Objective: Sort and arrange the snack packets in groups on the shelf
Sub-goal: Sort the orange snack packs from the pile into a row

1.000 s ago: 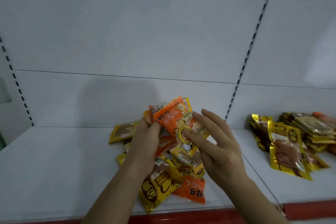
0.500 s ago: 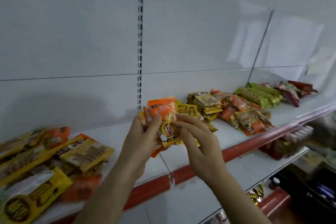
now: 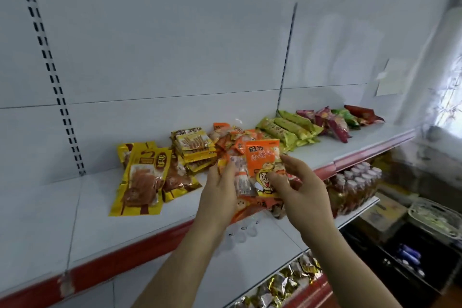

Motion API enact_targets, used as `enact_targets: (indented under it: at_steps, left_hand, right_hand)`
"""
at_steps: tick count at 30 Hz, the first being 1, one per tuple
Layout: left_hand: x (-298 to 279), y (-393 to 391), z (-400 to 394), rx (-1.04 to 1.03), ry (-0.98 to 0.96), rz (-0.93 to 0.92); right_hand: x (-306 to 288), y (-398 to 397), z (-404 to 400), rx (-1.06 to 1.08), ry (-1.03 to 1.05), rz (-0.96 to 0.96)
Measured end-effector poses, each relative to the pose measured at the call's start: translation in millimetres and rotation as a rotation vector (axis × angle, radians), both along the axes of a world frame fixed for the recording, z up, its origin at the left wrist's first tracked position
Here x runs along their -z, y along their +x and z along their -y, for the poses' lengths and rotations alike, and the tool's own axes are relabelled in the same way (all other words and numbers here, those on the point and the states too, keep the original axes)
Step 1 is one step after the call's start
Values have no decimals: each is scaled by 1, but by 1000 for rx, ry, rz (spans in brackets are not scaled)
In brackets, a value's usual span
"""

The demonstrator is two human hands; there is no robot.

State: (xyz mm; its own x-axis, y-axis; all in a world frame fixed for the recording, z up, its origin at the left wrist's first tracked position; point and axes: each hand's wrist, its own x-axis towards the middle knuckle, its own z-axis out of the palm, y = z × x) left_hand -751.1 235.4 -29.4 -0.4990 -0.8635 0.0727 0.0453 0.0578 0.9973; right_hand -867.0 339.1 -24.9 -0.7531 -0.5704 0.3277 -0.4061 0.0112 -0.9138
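Note:
Both hands hold a small bunch of orange snack packets (image 3: 262, 162) above the front of the white shelf (image 3: 75, 212). My left hand (image 3: 220, 197) grips the bunch from the left. My right hand (image 3: 297, 190) pinches the front packet, with the thumb on its cartoon face. On the shelf behind lie groups: large yellow packets (image 3: 143, 177), a stack of small yellow packets (image 3: 193, 147), loose orange packets (image 3: 230, 137), green packets (image 3: 290, 127), and purple and red packets (image 3: 335, 120) at the far right.
The shelf has a red front edge (image 3: 125, 260) and a white back panel with slotted uprights (image 3: 50, 65). Below are a shelf of bottles (image 3: 355, 185), gold-wrapped sweets (image 3: 282, 282) and a white basket (image 3: 435, 215) at the right.
The view has swung right along the shelf, leaving the mixed pile behind. Both hands carried the orange packets along and now hold them in front of the sorted groups.

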Motion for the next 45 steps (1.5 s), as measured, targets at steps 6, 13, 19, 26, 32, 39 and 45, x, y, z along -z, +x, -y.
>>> enact_targets:
  at_steps: [6,13,19,26,32,39,45]
  left_hand:
    - [-3,-50,26,-55,-152,125]
    - [-16,-122,101,-107,-246,187]
    - [-8,-160,141,-257,-480,549]
    - [-12,-174,135,-451,-802,853]
    - [-4,-178,128,-577,-819,897]
    - [1,-182,97,-652,-872,883]
    - [3,-176,80,-656,-874,960]
  right_hand:
    - [2,-61,37,27,43,-86]
    - [-12,-137,107,24,161,-186]
    - [1,-175,145,-18,343,-371]
    - [10,-208,156,-193,348,-568]
    - [14,-230,149,-412,338,-628]
    - [20,-248,130,-536,325,-675]
    - [9,-251,126,-533,329,-783]
